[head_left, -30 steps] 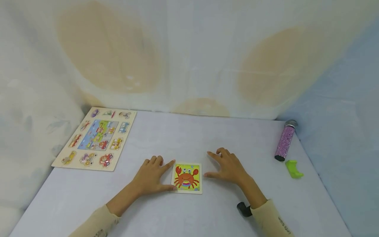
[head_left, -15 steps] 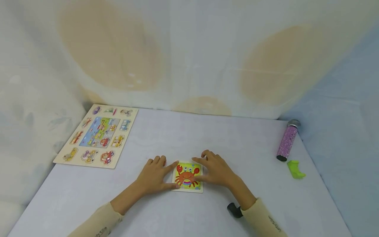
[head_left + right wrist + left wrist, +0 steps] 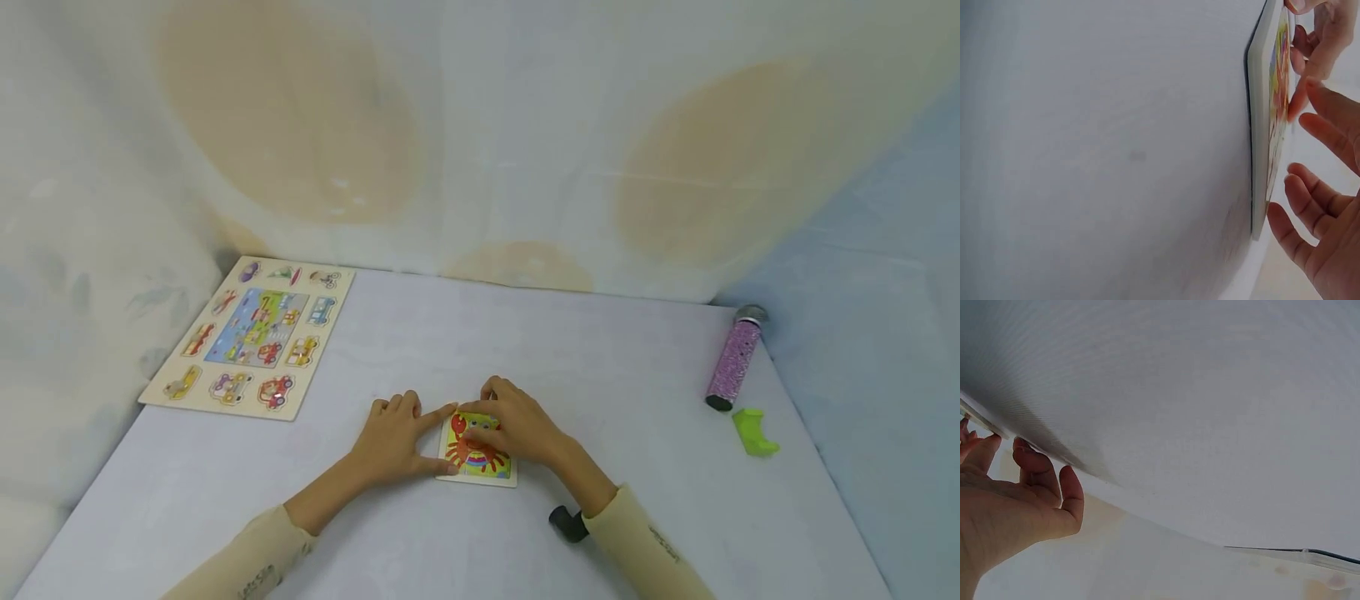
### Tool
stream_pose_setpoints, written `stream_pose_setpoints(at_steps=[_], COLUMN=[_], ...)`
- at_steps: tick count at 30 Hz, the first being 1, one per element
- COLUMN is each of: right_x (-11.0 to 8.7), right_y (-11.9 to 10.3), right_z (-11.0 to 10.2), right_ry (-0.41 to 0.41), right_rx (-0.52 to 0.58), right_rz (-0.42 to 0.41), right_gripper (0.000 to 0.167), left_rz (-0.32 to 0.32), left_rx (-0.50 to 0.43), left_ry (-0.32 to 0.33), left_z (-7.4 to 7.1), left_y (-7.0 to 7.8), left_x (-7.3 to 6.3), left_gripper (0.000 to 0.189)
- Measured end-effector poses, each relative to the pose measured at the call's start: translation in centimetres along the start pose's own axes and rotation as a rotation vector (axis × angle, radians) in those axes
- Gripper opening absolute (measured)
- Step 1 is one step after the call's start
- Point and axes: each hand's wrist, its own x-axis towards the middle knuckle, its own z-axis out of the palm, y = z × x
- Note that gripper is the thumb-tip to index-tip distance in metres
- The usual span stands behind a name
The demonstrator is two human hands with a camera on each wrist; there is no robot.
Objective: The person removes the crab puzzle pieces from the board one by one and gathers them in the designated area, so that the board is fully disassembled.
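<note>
A small square crab puzzle (image 3: 477,461) with a pale wooden frame lies flat on the table in front of the person. At its left edge, my left hand (image 3: 387,446) has thumb and index finger spread, their tips at the upper and lower left corners. My right hand (image 3: 522,425) reaches over the puzzle from the right, thumb and index finger extended across the crab picture and covering part of it. Seen from the side in the right wrist view, the puzzle (image 3: 1261,119) stays on the table, with the right hand's fingers (image 3: 1290,234) apart and loosely bent close above it.
A larger wooden vehicle puzzle board (image 3: 315,367) lies at the back left. On the right are a pink glittery microphone (image 3: 735,362) and a bright green curved piece (image 3: 753,433). Patterned cloth walls (image 3: 480,142) border the white table (image 3: 600,350).
From beside the puzzle, my right hand has moved left over it, and its fingers now cover part of the crab. My left hand keeps its place at the left edge.
</note>
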Motion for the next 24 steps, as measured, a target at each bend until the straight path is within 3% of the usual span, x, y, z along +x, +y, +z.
stream_pose_setpoints(at_steps=[11,24], right_x=[1.2,1.8], right_y=[-0.1,-0.3], right_z=[0.4,0.3], right_ry=[-0.036,-0.059], right_rx=[-0.017,0.100], right_rz=[0.023,0.076], right_gripper=[0.037,0.041], left_rz=[-0.024,-0.047], left_rx=[-0.022,-0.062], left_ry=[-0.002,0.012], left_z=[0.1,0.2], left_y=[-0.2,0.0], left_x=[0.2,0.2], left_gripper=[0.098,0.098])
